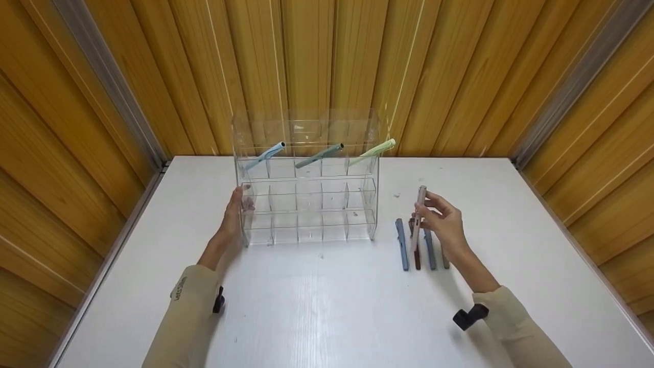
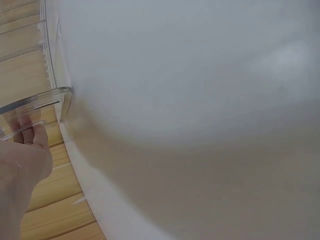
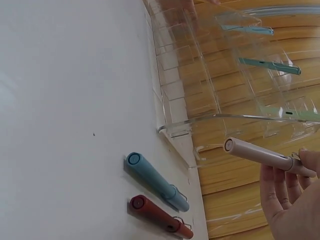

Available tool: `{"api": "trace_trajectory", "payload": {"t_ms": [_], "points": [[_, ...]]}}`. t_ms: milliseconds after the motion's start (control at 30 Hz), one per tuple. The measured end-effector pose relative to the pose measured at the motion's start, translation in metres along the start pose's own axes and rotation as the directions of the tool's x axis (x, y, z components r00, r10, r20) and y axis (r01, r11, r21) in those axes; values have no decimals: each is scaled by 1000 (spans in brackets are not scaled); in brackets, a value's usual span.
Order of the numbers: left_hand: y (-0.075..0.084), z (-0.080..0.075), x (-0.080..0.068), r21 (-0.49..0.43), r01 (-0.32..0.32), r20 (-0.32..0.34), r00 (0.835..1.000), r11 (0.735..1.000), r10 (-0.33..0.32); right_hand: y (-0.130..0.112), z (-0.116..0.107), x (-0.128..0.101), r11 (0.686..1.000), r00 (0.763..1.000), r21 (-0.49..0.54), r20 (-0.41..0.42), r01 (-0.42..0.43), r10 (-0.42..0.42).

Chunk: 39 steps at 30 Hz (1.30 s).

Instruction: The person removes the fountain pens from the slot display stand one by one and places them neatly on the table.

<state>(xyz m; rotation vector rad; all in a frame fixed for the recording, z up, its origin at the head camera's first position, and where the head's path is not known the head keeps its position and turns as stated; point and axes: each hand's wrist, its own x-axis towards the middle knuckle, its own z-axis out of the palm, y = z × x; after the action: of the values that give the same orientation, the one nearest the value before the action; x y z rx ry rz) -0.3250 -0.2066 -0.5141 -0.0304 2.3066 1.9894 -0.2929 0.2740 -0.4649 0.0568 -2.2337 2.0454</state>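
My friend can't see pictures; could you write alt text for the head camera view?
A person's right hand holds a pale pen near four pens lying on a white table; their left hand touches a clear compartmented rack holding three more pens.

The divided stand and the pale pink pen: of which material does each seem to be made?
Divided stand: probably clear plastic, glossy; the wall shows through it and its edges catch light. Pale pink pen: plastic or painted metal, hard to tell; its smooth, even colour with soft highlights suggests satin.

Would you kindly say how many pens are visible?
8: three pens in the clear rack, one pen in the right hand, four pens on the table; more may be hidden.
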Motion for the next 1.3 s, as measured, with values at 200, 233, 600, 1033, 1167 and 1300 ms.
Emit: {"api": "trace_trajectory", "payload": {"t_ms": [200, 233, 600, 1033, 1167, 1300], "points": [[-2, 0, -1, -15, -39, -21, 999, 999, 39, 2, -17, 2, 1000, 1000, -8, -31, -2, 1], [-3, 0, -1, -12, -43, -20, 999, 999, 42, 3, -20, 2, 1000, 999, -12, -39, -4, 4], [0, 0, -2, 15, -14, -14, 1000, 1000, 15, 9, -44, 0, 996, 993, -56, -99, -62, 57], [1, 1, -1, -5, -4, -39, 999, 1000, 3, 28, -74, 6, 977, 964, -88, -201, -194, 174], [1, 4, 0, -33, -2, -46, 999, 999, 0, 33, -83, 6, 964, 958, -139, -209, -227, 195], [0, 5, -1, -33, -7, -54, 999, 999, 6, 38, -87, 6, 944, 949, -203, -232, -260, 212]]}}
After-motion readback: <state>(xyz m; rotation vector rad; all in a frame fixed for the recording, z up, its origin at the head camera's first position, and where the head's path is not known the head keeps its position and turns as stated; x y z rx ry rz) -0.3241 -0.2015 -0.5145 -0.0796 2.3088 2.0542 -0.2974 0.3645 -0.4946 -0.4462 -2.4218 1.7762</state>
